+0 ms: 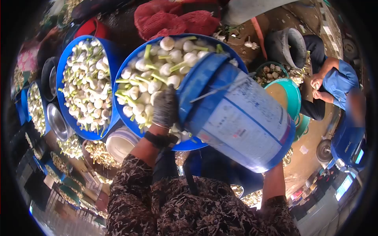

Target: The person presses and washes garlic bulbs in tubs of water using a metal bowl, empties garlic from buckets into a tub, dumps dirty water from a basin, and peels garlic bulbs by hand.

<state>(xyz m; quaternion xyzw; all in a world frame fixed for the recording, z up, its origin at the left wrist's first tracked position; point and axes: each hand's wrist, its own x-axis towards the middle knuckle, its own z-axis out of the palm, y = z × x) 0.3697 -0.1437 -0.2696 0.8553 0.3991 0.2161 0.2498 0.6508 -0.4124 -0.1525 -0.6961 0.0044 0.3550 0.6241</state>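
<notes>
A white and blue bucket (244, 114) is tipped on its side over a large blue tub (116, 84) full of white garlic bulbs (157, 74) with green stems. Its mouth points left, down toward the bulbs. My left hand (165, 107), in a grey glove with a dark band at the wrist, grips the bucket near its blue rim. The right forearm reaches under the bucket's base; the bucket hides that hand and its fingers.
Another blue tub (112, 78) of garlic stands to the left. Red mesh sacks (177, 19) lie beyond. At the right a seated person (340, 82) works near a teal basin (293, 98) and a dark round container (296, 45). A metal bowl (59, 122) is at the left.
</notes>
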